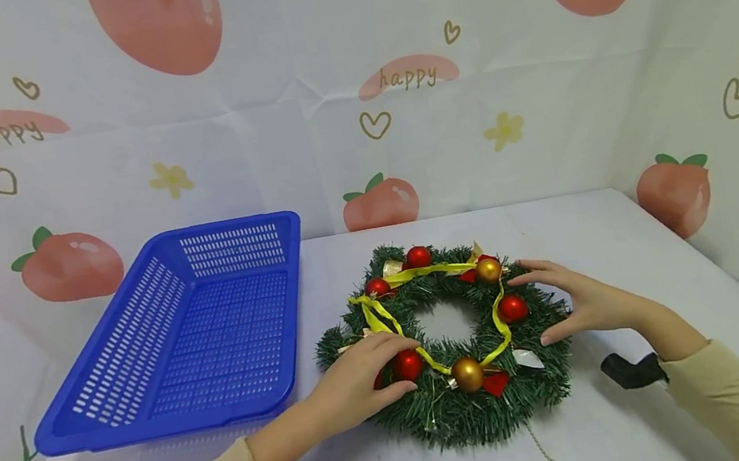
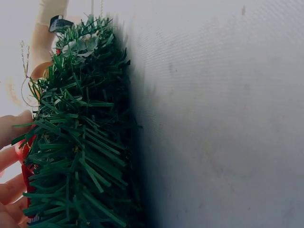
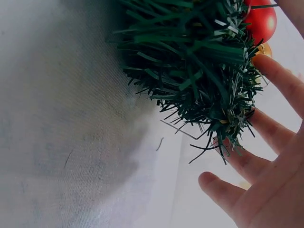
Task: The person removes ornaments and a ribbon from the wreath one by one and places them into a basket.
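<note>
A green tinsel wreath (image 1: 476, 425) lies flat on the white table, trimmed with red and gold balls and a yellow ribbon (image 1: 505, 326) looped around its ring. My left hand (image 1: 357, 381) rests over its front left side, fingers loosely bent beside a red ball (image 1: 408, 365). At the right edge, my right hand (image 1: 591, 300) has its fingers spread, with fingertips touching the greenery close to another red ball (image 1: 513, 308). In the right wrist view, the fingers (image 3: 275, 128) are stretched along the wreath's outer side. A gold ball (image 1: 468, 374) sits at the front of the ring.
A blue plastic basket (image 1: 291, 307) with slotted sides stands left of the wreath, close to my left forearm. Behind the white table (image 1: 579, 225) hangs a printed cloth (image 1: 299, 153). A thin gold cord (image 1: 539, 441) trails from the wreath's front onto the tabletop.
</note>
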Tool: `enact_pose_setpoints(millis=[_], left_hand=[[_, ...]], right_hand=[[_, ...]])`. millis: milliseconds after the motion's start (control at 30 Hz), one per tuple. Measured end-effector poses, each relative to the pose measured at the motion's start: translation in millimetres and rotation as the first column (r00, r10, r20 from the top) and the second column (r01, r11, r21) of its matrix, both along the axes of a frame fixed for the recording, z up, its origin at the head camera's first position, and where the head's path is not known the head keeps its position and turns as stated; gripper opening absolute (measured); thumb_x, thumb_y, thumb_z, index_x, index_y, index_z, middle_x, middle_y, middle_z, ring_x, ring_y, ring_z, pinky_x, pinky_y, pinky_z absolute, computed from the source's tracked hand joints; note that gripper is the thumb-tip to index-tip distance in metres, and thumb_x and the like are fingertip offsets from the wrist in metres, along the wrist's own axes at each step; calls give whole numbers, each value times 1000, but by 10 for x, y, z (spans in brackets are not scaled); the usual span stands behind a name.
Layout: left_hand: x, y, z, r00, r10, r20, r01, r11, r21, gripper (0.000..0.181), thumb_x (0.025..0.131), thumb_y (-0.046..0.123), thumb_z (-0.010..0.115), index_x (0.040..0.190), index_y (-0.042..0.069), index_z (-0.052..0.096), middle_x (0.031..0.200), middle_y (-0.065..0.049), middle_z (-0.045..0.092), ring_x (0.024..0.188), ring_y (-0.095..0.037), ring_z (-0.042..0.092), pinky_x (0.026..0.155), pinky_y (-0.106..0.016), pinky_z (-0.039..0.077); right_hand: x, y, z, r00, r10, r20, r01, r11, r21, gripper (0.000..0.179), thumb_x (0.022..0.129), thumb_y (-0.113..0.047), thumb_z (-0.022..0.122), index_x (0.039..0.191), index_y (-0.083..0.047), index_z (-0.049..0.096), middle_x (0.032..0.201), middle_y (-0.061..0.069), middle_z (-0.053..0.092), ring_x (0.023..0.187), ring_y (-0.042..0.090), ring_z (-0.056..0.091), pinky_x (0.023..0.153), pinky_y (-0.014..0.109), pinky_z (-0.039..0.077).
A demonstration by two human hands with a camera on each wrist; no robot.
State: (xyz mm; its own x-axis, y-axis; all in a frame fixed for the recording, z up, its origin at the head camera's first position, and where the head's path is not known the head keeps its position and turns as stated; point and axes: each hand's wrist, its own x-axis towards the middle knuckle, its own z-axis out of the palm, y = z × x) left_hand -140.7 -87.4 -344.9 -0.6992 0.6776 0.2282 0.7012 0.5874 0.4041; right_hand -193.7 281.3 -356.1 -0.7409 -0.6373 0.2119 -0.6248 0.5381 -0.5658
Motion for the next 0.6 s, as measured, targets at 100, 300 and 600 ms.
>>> enact_pose_setpoints(millis=[100, 300, 600], left_hand=[[-4, 4, -13, 1000, 1, -11, -1, 1000, -4, 41, 88, 27, 65, 126, 15, 56, 120, -3, 61, 112, -19, 58, 93, -36, 50], [-3, 2, -19, 1000, 3, -26, -3, 1000, -8, 37, 88, 24, 64, 124, 16, 58, 119, -3, 62, 111, -20, 59, 93, -37, 50], [8, -12, 44, 1000, 16, 4, -16, 999, 32, 38, 87, 23, 66, 123, 16, 59, 118, -3, 62, 110, -18, 59, 89, -35, 53]], right_hand=[[-1, -5, -10, 1000, -6, 6, 6, 1000, 14, 74, 68, -22, 83, 133, -11, 48, 145, 31, 26, 137, 6, 23, 90, 70, 34], [-3, -15, -36, 999, -30, 31, 29, 999, 44, 74, 68, -26, 82, 133, -12, 48, 146, 28, 24, 129, 42, 26, 91, 70, 34], [0, -19, -34, 999, -33, 42, 31, 998, 48, 75, 68, -26, 82, 132, -9, 49, 148, 26, 23, 127, 47, 26, 90, 71, 34]])
